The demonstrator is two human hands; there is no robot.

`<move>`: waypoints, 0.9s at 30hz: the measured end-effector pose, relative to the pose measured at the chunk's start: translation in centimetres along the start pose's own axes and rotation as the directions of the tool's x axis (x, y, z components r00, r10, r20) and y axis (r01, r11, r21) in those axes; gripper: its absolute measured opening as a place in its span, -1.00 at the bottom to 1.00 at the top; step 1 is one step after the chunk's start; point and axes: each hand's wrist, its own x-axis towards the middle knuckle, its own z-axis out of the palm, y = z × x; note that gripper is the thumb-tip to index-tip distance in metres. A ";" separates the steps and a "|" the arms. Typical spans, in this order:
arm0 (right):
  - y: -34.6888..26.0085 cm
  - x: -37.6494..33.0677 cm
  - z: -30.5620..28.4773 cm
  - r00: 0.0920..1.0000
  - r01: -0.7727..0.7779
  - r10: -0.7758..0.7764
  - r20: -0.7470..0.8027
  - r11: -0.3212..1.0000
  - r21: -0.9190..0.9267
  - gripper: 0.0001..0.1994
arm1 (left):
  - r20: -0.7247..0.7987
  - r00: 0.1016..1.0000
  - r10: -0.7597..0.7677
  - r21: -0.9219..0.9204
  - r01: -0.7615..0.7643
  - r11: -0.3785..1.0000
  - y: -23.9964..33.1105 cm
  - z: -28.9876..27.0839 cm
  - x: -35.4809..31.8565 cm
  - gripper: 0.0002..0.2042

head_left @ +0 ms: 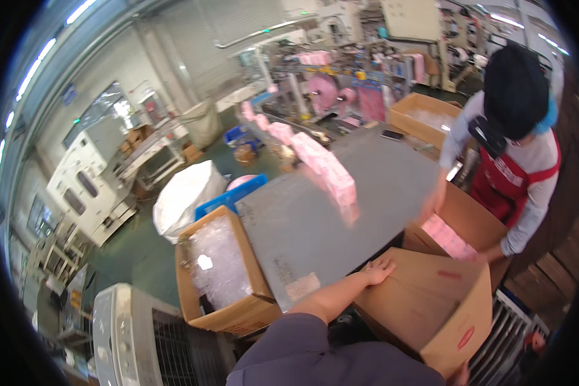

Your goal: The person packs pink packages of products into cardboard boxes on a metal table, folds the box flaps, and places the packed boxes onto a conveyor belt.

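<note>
A brown cardboard box stands tilted in front of me. My left hand lies on its upper left edge, fingers stretched out over the cardboard. At the lower edge of the view, a small part of my right hand shows against the bottom corner of the same box; its fingers are mostly hidden. Just beyond is a second open carton with pink packs inside. A co-worker in a red apron and dark cap bends over that carton, both hands at it.
A grey table carries a row of pink packs, coming from a machine line. Left of it stand a carton of clear plastic, a blue crate and a white sack. A slatted metal rack lies at right.
</note>
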 end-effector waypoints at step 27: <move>3.1 -2.6 2.0 0.590 -0.310 -0.243 -0.770 0.813 -0.494 -0.56 | -0.034 0.876 0.481 -0.002 -0.482 0.876 -7.3 -3.3 5.7 -0.31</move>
